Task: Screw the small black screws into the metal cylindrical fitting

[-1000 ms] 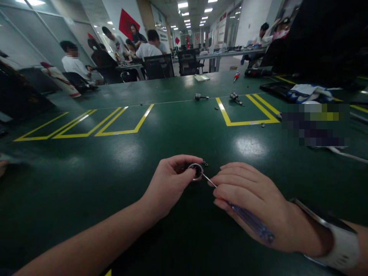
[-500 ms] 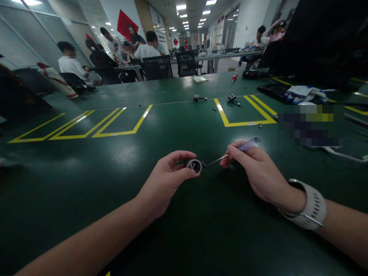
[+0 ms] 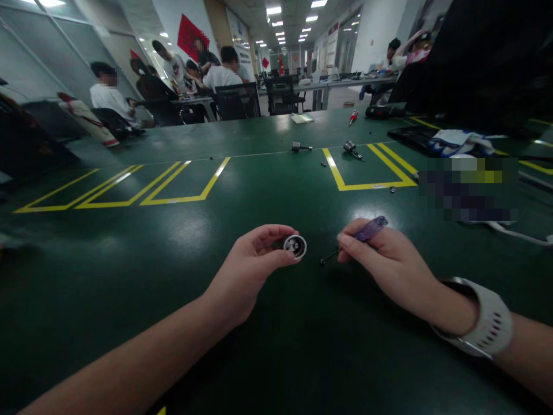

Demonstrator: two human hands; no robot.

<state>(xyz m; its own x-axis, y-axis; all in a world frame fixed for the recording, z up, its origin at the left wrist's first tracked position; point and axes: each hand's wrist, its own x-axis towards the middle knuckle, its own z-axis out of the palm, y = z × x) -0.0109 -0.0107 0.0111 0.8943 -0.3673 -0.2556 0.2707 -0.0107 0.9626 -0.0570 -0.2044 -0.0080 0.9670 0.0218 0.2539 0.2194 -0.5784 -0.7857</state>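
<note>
Between the thumb and fingers of my left hand is a small round metal housing, its open end facing me and small parts visible inside. My right hand grips a screwdriver by its clear purple handle. The shaft points down and left, and a small dark part sits at its tip, right of the housing and apart from it. Whether that part hangs on the tip or rests on the table cannot be made out.
On the green table lie two metal parts with shafts, a red screwdriver, small dark bits, and white-blue gloves at the right. Yellow tape marks the surface. People sit farther back.
My right hand has shifted slightly right and down, with the screwdriver turned. The small parts beside the housing no longer show there; one is at the tip. The housing has moved slightly right and up.
</note>
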